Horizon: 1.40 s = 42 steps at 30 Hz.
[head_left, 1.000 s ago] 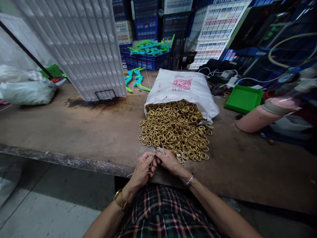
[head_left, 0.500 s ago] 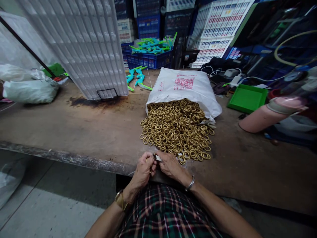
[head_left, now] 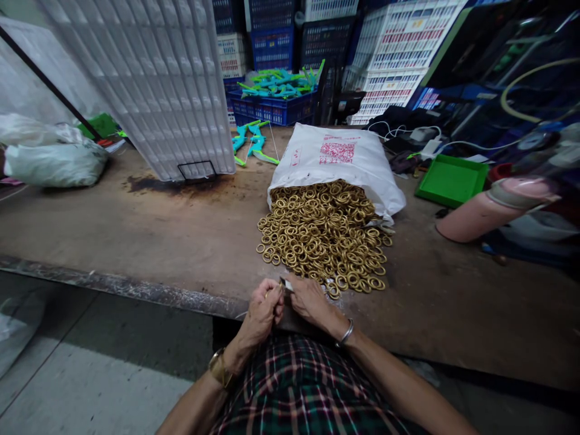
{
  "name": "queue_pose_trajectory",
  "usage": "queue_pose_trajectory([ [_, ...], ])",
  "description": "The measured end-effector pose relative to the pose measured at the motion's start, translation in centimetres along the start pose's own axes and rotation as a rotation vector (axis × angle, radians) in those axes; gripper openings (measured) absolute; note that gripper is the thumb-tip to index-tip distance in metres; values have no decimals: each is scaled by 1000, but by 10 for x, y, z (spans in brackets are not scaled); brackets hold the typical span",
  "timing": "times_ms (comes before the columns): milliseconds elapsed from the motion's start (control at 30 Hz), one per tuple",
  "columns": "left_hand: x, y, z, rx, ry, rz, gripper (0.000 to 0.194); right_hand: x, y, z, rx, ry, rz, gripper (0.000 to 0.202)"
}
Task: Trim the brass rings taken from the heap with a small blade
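Note:
At the table's near edge my left hand (head_left: 264, 307) is closed, its thumb and fingers pinching what looks like a gold ring (head_left: 280, 287), mostly hidden by the fingers. Close beside it, my right hand (head_left: 312, 302) is closed around a small flat blade (head_left: 286, 284) with a pale face and a dark edge. The blade's tip points at the left fingertips. Just beyond both hands lies a heap of gold rings (head_left: 324, 235), spilling out of a white woven sack (head_left: 339, 151) with red print.
A tall stack of translucent ribbed trays (head_left: 154, 90) stands at left on the wooden table (head_left: 113, 235). Behind is a blue crate (head_left: 272, 112) of toy bows (head_left: 281, 81). To the right are a green tray (head_left: 455, 180) and a pink bottle (head_left: 492, 211).
My hands have drawn slightly apart, and the left fingers have shifted a little left of the blade. The rings and sack stay where they were.

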<state>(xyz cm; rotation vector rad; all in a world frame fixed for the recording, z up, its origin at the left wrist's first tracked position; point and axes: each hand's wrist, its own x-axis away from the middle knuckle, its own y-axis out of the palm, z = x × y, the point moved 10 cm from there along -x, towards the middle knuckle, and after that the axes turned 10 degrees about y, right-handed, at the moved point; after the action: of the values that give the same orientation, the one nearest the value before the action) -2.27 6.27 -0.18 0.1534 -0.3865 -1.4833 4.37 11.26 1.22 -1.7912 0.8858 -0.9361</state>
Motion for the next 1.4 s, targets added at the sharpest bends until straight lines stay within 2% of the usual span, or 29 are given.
queue_pose_trajectory([
  [133, 9, 15, 15, 77, 3, -83, 31, -10, -8, 18, -45, 107, 59, 20],
  [233, 7, 9, 20, 156, -1, -2, 33, -11, -18, 15, -258, 70, 143, 13],
  [300, 5, 4, 19, 173, -8, 41, 34, -10, -23, 12, -457, 60, 168, 16],
  [400, 4, 0, 14, 163, -11, 45, 33, -5, -26, -1, -712, -13, 130, 24],
  [467, 4, -1, 11, 146, -10, 38, 33, -1, -25, -12, -789, -75, 69, 26],
  [600, 5, -2, 6, 129, -26, 47, 35, 1, -22, -19, -801, -80, 19, 31],
  [767, 6, 1, 5, 156, -25, 14, 31, -5, -12, -11, -850, -17, 13, 31],
  [833, 7, 1, 3, 213, -48, 7, 31, -9, -7, -7, -819, 3, 17, 31],
  [900, 9, 0, -1, 280, -84, 7, 31, -11, -6, -3, -691, 25, 57, 30],
  [1033, 9, -12, -4, 338, -113, 57, 30, -17, -12, -6, -210, 54, 152, 15],
  [1133, 9, -27, -4, 348, -98, 136, 27, -26, -12, -13, 43, 88, 113, 29],
  [1233, 10, -39, -6, 392, -107, 190, 23, -37, -12, -21, 159, 131, 96, 28],
  [1400, 15, -48, -15, 534, -188, 224, 24, -52, -7, -28, 196, 114, 121, 20],
])
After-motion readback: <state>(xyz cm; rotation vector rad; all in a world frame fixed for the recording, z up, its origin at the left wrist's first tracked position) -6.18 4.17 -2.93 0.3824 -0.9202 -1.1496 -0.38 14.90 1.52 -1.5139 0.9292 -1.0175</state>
